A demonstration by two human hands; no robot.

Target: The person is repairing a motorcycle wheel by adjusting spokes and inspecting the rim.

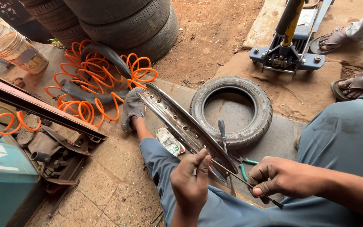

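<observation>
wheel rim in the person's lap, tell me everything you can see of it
The wheel rim is a bare metal hoop, dull and tarnished with rust spots, with a row of spoke holes along its inner channel. No tyre or hub is on it. It stands tilted, its far end by the person's foot, its near end over the trouser leg. The left hand grips its near edge; the right hand holds a thin spoke running to it. A small tyre lies beside it.
</observation>
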